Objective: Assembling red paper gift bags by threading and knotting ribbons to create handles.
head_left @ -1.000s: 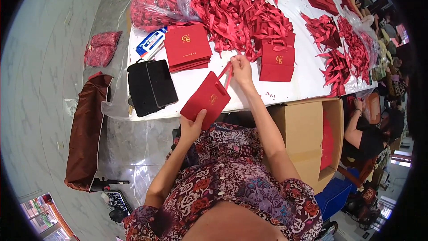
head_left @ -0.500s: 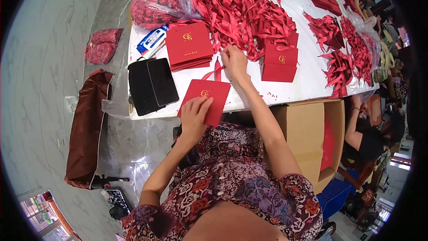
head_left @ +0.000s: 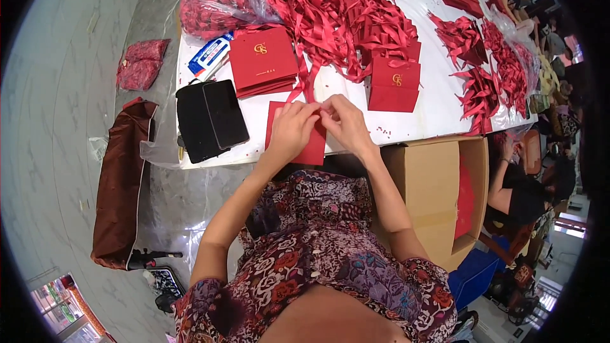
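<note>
My left hand (head_left: 292, 130) and my right hand (head_left: 347, 127) meet over the upper part of a flat red paper piece (head_left: 311, 152) at the table's near edge. Fingertips of both are pinched close together. A red ribbon (head_left: 310, 84) runs from the pile down to my fingers, and my right hand pinches it. What the left fingertips grip is hidden. Beyond my left hand lies a stack of red pieces (head_left: 264, 63) with a gold emblem. To the right of my right hand, a similar red piece (head_left: 394, 92) lies beside the ribbon pile (head_left: 330, 16).
A dark phone (head_left: 226, 115) rests on a black pouch (head_left: 194, 133) at left, near a blue-white packet (head_left: 211, 57). A clear bag of ribbons (head_left: 213, 3) lies behind. An open cardboard box (head_left: 432, 184) stands at the right. Other people sit at the far right.
My right hand has come down toward me, bringing ribbon along. My left hand has moved up and right to meet it. The red paper piece now lies straighter beneath both hands.
</note>
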`<state>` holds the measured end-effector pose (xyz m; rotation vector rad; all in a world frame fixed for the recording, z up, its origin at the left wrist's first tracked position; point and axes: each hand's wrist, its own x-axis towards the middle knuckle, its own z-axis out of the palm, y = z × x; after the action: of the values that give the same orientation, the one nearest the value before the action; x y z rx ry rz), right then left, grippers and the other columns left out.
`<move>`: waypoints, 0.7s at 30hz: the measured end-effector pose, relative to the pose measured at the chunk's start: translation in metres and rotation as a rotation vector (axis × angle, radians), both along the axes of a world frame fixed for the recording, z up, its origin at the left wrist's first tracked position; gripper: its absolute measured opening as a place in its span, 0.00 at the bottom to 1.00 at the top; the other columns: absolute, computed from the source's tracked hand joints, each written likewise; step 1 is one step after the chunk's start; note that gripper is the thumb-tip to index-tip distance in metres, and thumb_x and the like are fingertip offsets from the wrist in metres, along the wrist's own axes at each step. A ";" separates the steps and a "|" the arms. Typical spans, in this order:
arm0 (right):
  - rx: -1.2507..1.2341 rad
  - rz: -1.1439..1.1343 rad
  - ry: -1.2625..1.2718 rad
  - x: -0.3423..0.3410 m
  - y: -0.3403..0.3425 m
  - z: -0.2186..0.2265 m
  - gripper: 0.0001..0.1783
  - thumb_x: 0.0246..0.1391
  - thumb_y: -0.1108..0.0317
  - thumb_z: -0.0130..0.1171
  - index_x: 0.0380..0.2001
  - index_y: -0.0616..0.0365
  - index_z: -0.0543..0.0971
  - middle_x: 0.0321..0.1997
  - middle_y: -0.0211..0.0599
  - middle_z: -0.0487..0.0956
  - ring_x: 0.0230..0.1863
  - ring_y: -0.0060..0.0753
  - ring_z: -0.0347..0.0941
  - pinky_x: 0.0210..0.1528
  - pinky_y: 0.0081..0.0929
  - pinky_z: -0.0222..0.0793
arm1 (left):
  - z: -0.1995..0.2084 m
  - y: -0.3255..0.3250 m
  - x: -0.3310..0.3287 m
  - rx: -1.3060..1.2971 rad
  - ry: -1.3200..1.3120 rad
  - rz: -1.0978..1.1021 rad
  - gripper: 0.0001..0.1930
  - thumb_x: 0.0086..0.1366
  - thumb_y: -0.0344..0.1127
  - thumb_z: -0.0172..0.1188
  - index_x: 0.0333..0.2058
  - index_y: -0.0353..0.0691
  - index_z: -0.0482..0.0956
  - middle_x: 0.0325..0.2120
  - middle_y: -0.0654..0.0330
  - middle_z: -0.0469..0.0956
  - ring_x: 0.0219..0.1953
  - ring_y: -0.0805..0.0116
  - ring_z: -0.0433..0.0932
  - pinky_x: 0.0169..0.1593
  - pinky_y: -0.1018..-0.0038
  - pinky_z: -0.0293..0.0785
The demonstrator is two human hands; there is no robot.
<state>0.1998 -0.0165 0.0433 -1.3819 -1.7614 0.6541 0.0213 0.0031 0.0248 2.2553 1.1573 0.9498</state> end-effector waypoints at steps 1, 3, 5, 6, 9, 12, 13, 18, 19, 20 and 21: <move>-0.047 0.021 0.079 -0.002 -0.003 0.006 0.08 0.53 0.73 0.61 0.35 0.62 0.74 0.30 0.43 0.74 0.29 0.40 0.75 0.34 0.29 0.71 | -0.003 0.002 0.000 -0.029 -0.013 -0.030 0.13 0.65 0.29 0.57 0.48 0.40 0.80 0.34 0.56 0.78 0.38 0.60 0.76 0.42 0.68 0.68; -0.109 0.001 0.060 -0.001 -0.006 0.005 0.08 0.54 0.73 0.63 0.36 0.62 0.75 0.32 0.36 0.77 0.29 0.28 0.74 0.36 0.24 0.71 | -0.007 0.001 0.002 -0.261 -0.153 -0.033 0.10 0.67 0.30 0.56 0.45 0.39 0.80 0.33 0.58 0.79 0.37 0.65 0.77 0.42 0.71 0.69; -0.236 -0.032 0.402 0.005 -0.009 -0.008 0.05 0.57 0.73 0.62 0.33 0.62 0.76 0.31 0.28 0.77 0.31 0.19 0.73 0.37 0.19 0.70 | -0.015 -0.002 0.010 -0.495 -0.294 -0.043 0.08 0.70 0.31 0.54 0.43 0.37 0.80 0.31 0.60 0.80 0.36 0.71 0.78 0.41 0.75 0.71; -0.311 -0.028 0.465 0.007 -0.008 -0.010 0.04 0.58 0.74 0.62 0.33 0.60 0.77 0.34 0.26 0.78 0.35 0.18 0.73 0.42 0.19 0.70 | -0.020 -0.005 0.014 -0.638 -0.555 -0.126 0.08 0.71 0.31 0.54 0.41 0.35 0.79 0.31 0.62 0.79 0.34 0.74 0.77 0.38 0.77 0.72; -0.142 0.030 0.587 0.003 -0.012 -0.015 0.05 0.57 0.74 0.62 0.36 0.61 0.76 0.37 0.31 0.79 0.39 0.19 0.74 0.45 0.22 0.72 | -0.028 -0.013 0.016 -0.809 -0.816 -0.221 0.10 0.73 0.33 0.52 0.39 0.33 0.79 0.31 0.68 0.77 0.34 0.84 0.74 0.37 0.82 0.72; -0.151 0.040 0.638 0.014 -0.024 -0.004 0.05 0.58 0.76 0.60 0.36 0.62 0.74 0.36 0.33 0.78 0.42 0.21 0.75 0.48 0.23 0.71 | -0.017 -0.016 0.010 -0.869 -0.727 -0.187 0.07 0.70 0.32 0.56 0.40 0.33 0.79 0.28 0.65 0.77 0.31 0.79 0.76 0.36 0.80 0.73; -0.169 0.041 0.641 0.023 -0.027 0.000 0.06 0.59 0.76 0.59 0.36 0.62 0.71 0.36 0.33 0.77 0.40 0.20 0.75 0.46 0.22 0.72 | -0.009 -0.014 0.004 -0.676 -0.487 -0.081 0.08 0.68 0.31 0.58 0.42 0.34 0.79 0.31 0.62 0.78 0.34 0.74 0.77 0.40 0.78 0.73; -0.567 0.200 0.604 0.053 -0.044 0.043 0.04 0.59 0.75 0.60 0.37 0.61 0.76 0.28 0.25 0.76 0.28 0.13 0.72 0.31 0.15 0.69 | -0.015 0.004 -0.021 -0.009 0.000 0.087 0.16 0.57 0.27 0.63 0.46 0.37 0.79 0.43 0.51 0.76 0.45 0.50 0.72 0.50 0.61 0.70; -0.570 0.200 0.604 0.050 -0.043 0.044 0.04 0.59 0.75 0.60 0.37 0.61 0.76 0.28 0.25 0.76 0.28 0.13 0.72 0.31 0.15 0.69 | -0.017 0.006 -0.022 -0.011 0.001 0.087 0.16 0.57 0.27 0.63 0.46 0.37 0.79 0.43 0.51 0.76 0.45 0.50 0.72 0.50 0.61 0.70; -0.626 0.209 0.541 0.044 -0.041 0.045 0.04 0.59 0.74 0.61 0.36 0.62 0.78 0.26 0.24 0.76 0.26 0.12 0.70 0.28 0.15 0.67 | -0.020 0.008 -0.023 0.028 0.077 0.083 0.17 0.57 0.29 0.63 0.47 0.38 0.79 0.44 0.52 0.75 0.46 0.51 0.72 0.50 0.61 0.69; -0.680 0.213 0.476 0.038 -0.038 0.045 0.04 0.59 0.73 0.62 0.36 0.62 0.80 0.25 0.23 0.76 0.24 0.12 0.68 0.26 0.14 0.65 | -0.023 0.010 -0.022 0.068 0.150 0.075 0.18 0.57 0.31 0.63 0.48 0.38 0.79 0.45 0.53 0.74 0.47 0.53 0.71 0.50 0.61 0.68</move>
<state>0.2380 -0.0547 0.0880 -1.3038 -1.3504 1.6618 -0.0007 0.0131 0.0017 2.3866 1.2994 0.8725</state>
